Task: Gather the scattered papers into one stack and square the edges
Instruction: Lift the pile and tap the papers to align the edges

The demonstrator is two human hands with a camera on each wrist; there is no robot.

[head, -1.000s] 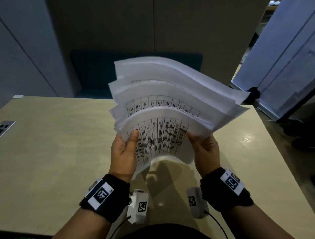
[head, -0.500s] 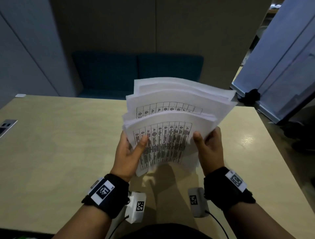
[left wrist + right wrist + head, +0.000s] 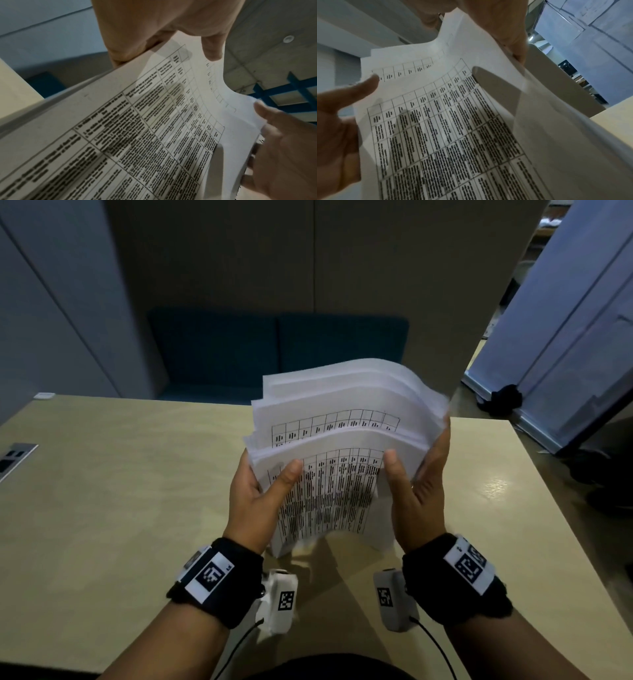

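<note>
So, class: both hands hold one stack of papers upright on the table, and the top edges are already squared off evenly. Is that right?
Not quite. The head view shows the left hand and right hand holding the papers upright on the table, but the top edges are stepped, not even.

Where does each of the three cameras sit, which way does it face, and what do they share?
Head: worn on the head, looking forward and down over the table; shows both forearms, left hand and right hand flanking the upright papers.
Left wrist: under the left hand, looking up along the printed sheet; the right hand enters at lower right.
Right wrist: under the right hand, looking up likewise; the left hand enters at left.
Shared: all three show the same table-printed top sheet and both hands.
</note>
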